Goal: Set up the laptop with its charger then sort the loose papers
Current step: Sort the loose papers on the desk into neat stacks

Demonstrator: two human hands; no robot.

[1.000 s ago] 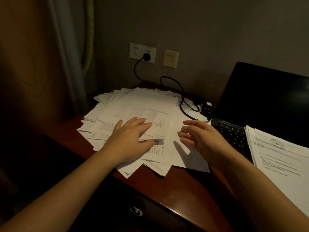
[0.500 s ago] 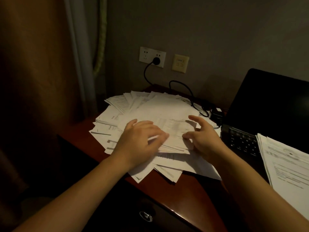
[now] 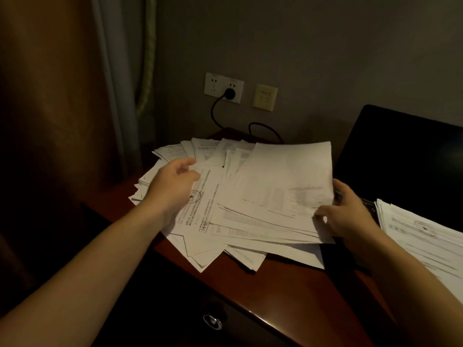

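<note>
right hand point(image 3: 348, 211) pinches a sheaf of sheets point(image 3: 283, 181) by its right edge, far end tilted up off the loose paper pile point(image 3: 200, 214); left hand point(image 3: 172, 186) rests on pile, fingers loose; pile overhangs desk point(image 3: 288, 294) front edge; open laptop point(image 3: 400, 161) at right, neat stack point(image 3: 423, 236) covering its keyboard; charger cable point(image 3: 215, 113) plugged into wall socket point(image 3: 223, 87)

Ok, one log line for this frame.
step: sorting papers | right hand: pinches lifted sheets | left hand: over pile, holds nothing | plug: in wall socket | laptop: lid up
</note>
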